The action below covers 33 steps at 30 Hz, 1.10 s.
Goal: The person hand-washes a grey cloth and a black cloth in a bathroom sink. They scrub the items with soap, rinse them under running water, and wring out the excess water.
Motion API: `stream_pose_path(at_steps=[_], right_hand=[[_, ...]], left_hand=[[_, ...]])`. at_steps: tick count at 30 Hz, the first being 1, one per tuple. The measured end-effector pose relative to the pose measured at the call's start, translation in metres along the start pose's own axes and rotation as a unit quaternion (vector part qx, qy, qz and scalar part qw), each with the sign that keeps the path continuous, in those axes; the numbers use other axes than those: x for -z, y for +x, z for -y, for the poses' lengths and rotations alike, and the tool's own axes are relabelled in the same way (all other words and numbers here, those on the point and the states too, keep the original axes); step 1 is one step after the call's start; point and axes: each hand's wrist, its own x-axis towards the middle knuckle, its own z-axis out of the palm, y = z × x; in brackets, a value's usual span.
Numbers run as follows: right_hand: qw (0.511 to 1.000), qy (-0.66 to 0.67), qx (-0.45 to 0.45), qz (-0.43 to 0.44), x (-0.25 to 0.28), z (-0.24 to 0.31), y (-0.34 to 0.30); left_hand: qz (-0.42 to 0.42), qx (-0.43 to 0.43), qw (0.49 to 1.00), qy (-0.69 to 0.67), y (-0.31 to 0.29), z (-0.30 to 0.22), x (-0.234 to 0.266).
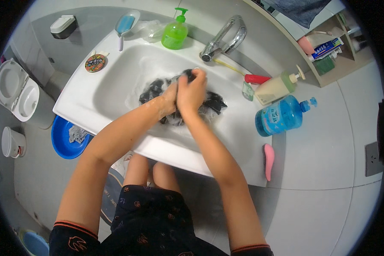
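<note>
In the white sink (115,81), a black wet cloth (216,102) lies bunched up among soap suds. It looks like a garment, though its exact kind cannot be made out. My left hand (170,97) and my right hand (192,93) are pressed close together over its middle. Dark fabric shows between and above them, and both hands are closed on it. The left fingers are mostly hidden behind the right hand, whose fingers are slightly blurred. Foam clings to my left wrist.
Behind the sink stand a chrome faucet (217,42) and a green pump bottle (175,32). Along the right edge are a cream pump bottle (275,88), a blue bottle (277,117) and a pink brush (269,161). A round tin (95,62) sits on the left rim.
</note>
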Motion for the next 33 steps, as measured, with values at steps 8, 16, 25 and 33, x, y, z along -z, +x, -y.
stream_pose_path(at_steps=[8,16,25,33], right_hand=[[0.988,-0.114,-0.023,0.1,0.026,-0.055,0.038],[0.878,-0.297,-0.008,0.375,0.07,-0.151,-0.002],[0.779,-0.465,0.117,0.403,0.056,-0.165,-0.021],[0.891,-0.236,0.022,0.386,0.078,-0.146,0.028]], left_hand=[[-0.096,0.075,0.926,0.357,-0.017,0.003,-0.028],[-0.096,-0.122,0.618,0.771,0.013,0.0,0.046],[0.006,-0.078,0.639,0.765,0.016,0.015,0.042],[-0.102,0.093,0.969,0.206,0.008,-0.017,0.011]])
